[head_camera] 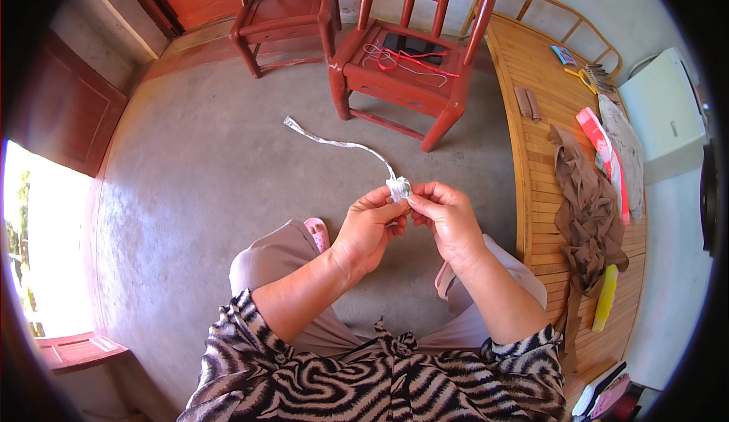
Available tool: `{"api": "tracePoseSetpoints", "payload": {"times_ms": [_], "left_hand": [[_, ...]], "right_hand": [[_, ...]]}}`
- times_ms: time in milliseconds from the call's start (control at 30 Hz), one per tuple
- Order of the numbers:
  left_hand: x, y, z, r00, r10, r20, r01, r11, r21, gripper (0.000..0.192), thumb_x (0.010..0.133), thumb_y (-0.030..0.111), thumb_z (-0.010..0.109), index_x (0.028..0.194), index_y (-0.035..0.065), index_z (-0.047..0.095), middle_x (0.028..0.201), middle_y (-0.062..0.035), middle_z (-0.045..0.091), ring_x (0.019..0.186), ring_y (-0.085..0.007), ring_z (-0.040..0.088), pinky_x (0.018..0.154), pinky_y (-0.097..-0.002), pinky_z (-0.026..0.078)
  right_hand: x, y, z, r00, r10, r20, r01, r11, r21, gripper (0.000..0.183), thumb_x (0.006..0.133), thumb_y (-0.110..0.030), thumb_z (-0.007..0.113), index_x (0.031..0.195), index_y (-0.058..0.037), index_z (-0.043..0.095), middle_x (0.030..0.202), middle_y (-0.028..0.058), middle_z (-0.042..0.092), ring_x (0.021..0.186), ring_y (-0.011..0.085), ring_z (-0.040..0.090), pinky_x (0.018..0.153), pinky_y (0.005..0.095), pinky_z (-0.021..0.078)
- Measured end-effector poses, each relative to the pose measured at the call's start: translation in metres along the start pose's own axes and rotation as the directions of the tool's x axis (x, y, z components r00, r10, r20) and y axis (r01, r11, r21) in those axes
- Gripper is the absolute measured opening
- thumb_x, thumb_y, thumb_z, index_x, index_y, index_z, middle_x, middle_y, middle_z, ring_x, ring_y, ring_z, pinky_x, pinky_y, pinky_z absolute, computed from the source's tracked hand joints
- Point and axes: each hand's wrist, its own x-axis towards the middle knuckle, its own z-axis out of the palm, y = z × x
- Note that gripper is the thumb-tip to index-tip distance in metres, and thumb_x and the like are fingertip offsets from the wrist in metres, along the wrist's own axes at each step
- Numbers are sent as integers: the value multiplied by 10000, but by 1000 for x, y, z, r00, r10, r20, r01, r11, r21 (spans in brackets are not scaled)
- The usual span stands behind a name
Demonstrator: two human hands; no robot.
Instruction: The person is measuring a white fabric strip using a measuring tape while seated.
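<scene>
Between my hands, over the concrete floor, is a small bunched piece of white fabric (400,188). My left hand (370,222) pinches its left and lower edge with thumb and fingers. On the other side, my right hand (447,217) grips the right edge, fingertips close to those of the left. From the top of the bunch a long, narrow white fabric strip (342,144) curves away to the upper left, its end slightly wider. The fingers hide the underside of the bunch.
Ahead stands a red wooden chair (393,88) with red and pale cords (407,60) and a black item (414,47) on its seat. A second red chair (285,9) is behind it. On my right, a slatted wooden bed (541,194) carries crumpled brown fabric (589,205) and a yellow item (605,299).
</scene>
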Motion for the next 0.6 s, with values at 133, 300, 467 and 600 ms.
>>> {"api": "tracePoseSetpoints", "payload": {"times_ms": [133,300,467,600], "left_hand": [[2,1,-1,999,46,21,-47,996,71,256,831,72,576,1084,105,594,775,35,586,628,-55,481,576,-200,382],[3,5,1,995,86,46,-92,986,139,289,825,65,574,1111,105,583,764,33,581,625,-55,476,578,-198,378],[2,8,3,995,79,54,-86,985,151,279,820,70,579,1098,94,582,756,30,574,622,-58,473,582,-193,378],[2,9,3,994,80,69,-90,985,147,197,850,76,551,1044,46,574,805,3,570,670,-84,494,620,-229,405]], "right_hand": [[0,-2,-2,998,44,36,-45,999,30,108,792,-87,628,865,-9,617,760,20,596,660,81,531,590,213,433],[-1,-3,-4,999,24,33,-25,1000,13,112,791,-84,627,883,-21,630,774,18,602,662,82,532,587,213,429],[-2,-5,-2,999,29,34,-32,997,67,98,791,-75,622,876,-27,629,768,12,598,669,81,533,599,212,425],[-1,-2,-3,999,-1,42,-4,993,115,88,794,-67,614,876,-37,627,776,13,600,678,82,536,613,213,424]]}}
